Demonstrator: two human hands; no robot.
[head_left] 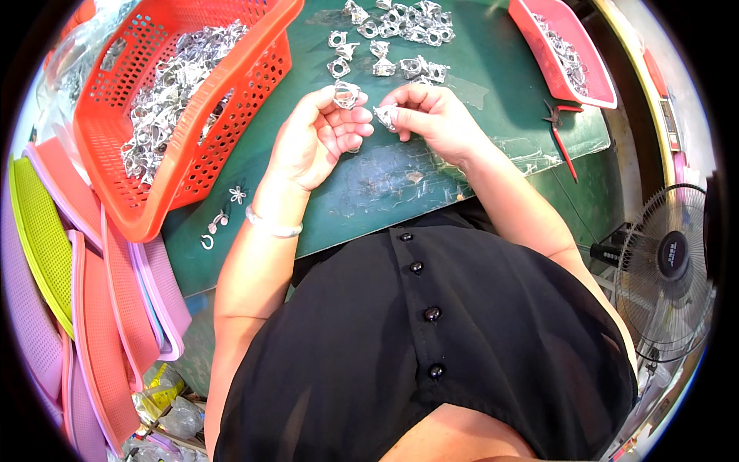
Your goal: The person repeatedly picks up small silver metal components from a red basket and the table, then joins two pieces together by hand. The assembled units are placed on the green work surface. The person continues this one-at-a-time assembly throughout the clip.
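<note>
1. A green table (477,31) lay under the work, its surface scuffed near the person.
2. Coloured plastic baskets (108,331) stood nested at the left, beside the table.
3. A red basket (265,61) sat at the table's left side; a large heap of silvery metal pieces (185,69) lay in it. If that was the supply, much seemed to remain.
4. A fan (670,262) stood at the far right.
5. A smaller pink basket (585,98) at the upper right held another heap (566,58). Whether those pieces were finished or waiting could not be told.
6. The left hand (327,138), palm turned up, pinched a ring-shaped piece (347,95) between thumb and forefinger, its other fingers loosely curled. The right hand (427,115) gripped a second piece (386,117) with thumb and fingers, just beside the left fingers. The two pieces were apart, so any joining appeared not yet done.
7. Past the hands, a loose cluster (419,23) and short rows of similar pieces lay on the table, perhaps a batch set out.
8. Red-handled pliers (564,152) lay at the table's right edge, untouched.
9. A tiny flower-shaped piece (237,194) and an open ring (207,242) lay near the left wrist.
</note>
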